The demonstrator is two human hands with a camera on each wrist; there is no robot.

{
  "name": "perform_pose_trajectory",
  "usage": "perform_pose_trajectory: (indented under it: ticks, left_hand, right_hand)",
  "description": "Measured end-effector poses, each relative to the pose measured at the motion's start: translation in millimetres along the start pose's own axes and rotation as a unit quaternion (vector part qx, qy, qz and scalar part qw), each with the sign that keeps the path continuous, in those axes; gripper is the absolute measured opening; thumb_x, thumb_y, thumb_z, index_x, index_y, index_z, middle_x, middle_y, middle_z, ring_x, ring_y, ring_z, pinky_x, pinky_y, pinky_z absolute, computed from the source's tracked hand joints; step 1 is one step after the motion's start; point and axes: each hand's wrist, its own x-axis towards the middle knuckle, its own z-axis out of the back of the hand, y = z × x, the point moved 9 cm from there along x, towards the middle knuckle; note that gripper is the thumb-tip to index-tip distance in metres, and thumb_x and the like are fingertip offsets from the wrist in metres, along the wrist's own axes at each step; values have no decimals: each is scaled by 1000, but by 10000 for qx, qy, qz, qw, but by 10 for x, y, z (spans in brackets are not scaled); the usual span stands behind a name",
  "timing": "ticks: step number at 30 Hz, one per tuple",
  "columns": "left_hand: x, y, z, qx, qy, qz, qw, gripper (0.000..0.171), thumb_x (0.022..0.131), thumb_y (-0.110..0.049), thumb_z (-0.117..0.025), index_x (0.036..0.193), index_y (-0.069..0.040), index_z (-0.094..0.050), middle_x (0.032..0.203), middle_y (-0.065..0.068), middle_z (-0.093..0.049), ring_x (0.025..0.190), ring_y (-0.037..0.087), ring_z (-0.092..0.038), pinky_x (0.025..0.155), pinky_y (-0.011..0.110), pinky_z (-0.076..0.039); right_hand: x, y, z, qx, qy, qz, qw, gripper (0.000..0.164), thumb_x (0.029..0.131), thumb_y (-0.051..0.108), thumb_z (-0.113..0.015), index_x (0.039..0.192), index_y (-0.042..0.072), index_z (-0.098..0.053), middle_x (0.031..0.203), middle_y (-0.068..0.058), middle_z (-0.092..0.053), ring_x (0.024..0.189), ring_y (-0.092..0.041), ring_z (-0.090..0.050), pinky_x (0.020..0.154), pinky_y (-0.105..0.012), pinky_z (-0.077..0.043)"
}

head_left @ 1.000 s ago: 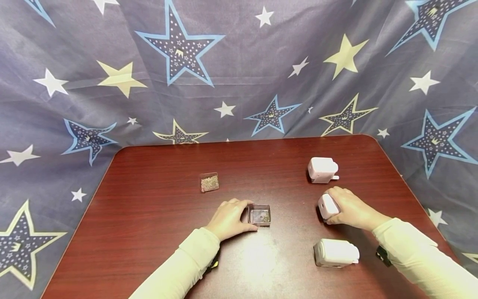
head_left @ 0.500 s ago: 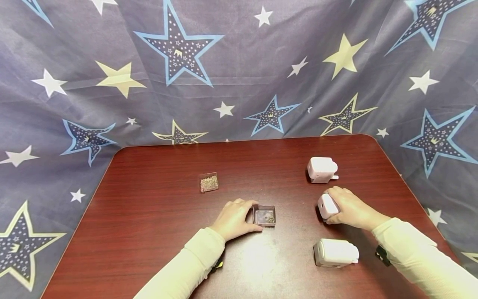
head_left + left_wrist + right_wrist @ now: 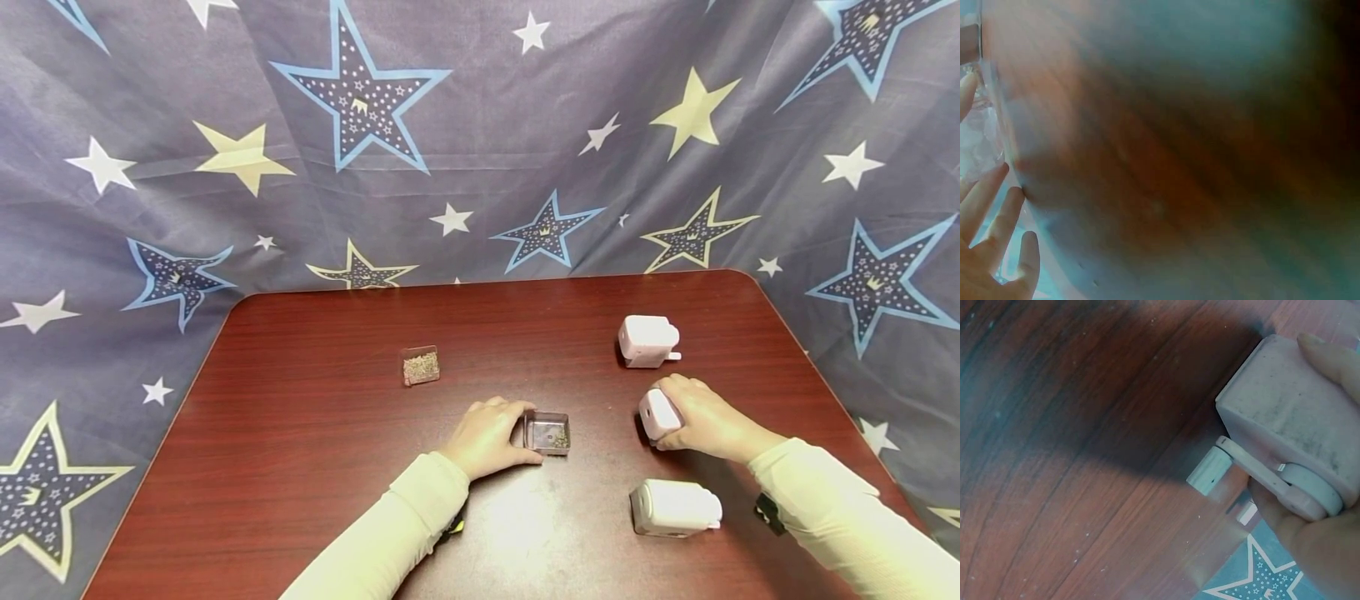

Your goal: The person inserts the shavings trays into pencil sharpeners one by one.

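My left hand (image 3: 487, 440) holds a small clear shavings drawer (image 3: 537, 437) between thumb and fingers, close over the table. A few shavings lie in its right corner. In the left wrist view, that hand's fingers (image 3: 1004, 222) spread at the left edge beside clear plastic (image 3: 982, 144). My right hand (image 3: 708, 421) grips a pale pink hand-crank pencil sharpener (image 3: 660, 414), the middle one of three. The right wrist view shows its smudged body (image 3: 1288, 403) and crank (image 3: 1257, 469), with the thumb and fingers around the body.
One pinkish sharpener (image 3: 647, 340) stands behind my right hand and a white sharpener (image 3: 673, 507) in front of it. A second clear drawer (image 3: 418, 351), with a heap of shavings, sits back left on the red-brown table (image 3: 322, 433). A star-patterned curtain (image 3: 480, 125) hangs behind.
My left hand has moved steadily right with the drawer, nearer the sharpeners. My right hand and the sharpener it grips have stayed in place.
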Motion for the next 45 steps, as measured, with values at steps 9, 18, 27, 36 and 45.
perform_pose_trajectory:
  ticks: [9,18,27,36,45]
  left_hand:
    - [74,-107,-47,-3,105,-24,9999,73,73,-57,-80,132,-18,-61,113,-3,-71,104,14,-62,89,32,-45]
    - [144,-198,-93,143,109,-17,9998,74,72,-59,-79,132,-19,-60,116,-3,-71,107,14,-61,89,31,-45]
    - [204,-300,-126,313,11,-1,9995,74,72,-62,-77,131,-21,-60,116,-5,-72,105,12,-61,90,30,-44]
    - [272,-419,-138,437,-15,-66,9990,74,72,-62,-77,132,-20,-60,119,-7,-71,104,12,-61,84,29,-43]
    - [342,-547,-154,582,-13,-158,9982,74,72,-63,-77,130,-20,-61,117,-8,-72,99,12,-61,80,27,-43]
  right_hand:
    - [0,0,2,56,-21,2,10000,58,56,18,-90,104,9,-58,91,-3,-57,83,-19,-52,74,-38,-44]
    - [-13,5,11,24,-102,63,9999,57,55,18,-89,103,10,-59,91,-2,-57,84,-19,-52,74,-39,-44]
    - [0,25,12,-7,-134,73,9999,57,53,19,-90,101,11,-59,89,0,-57,82,-18,-52,75,-39,-43]
    - [2,26,15,-27,-150,50,9999,57,53,19,-91,100,11,-59,89,0,-57,82,-18,-52,74,-38,-43]
    - [11,20,16,-25,-130,33,9999,58,53,18,-90,100,10,-58,90,-2,-57,82,-19,-53,75,-39,-44]
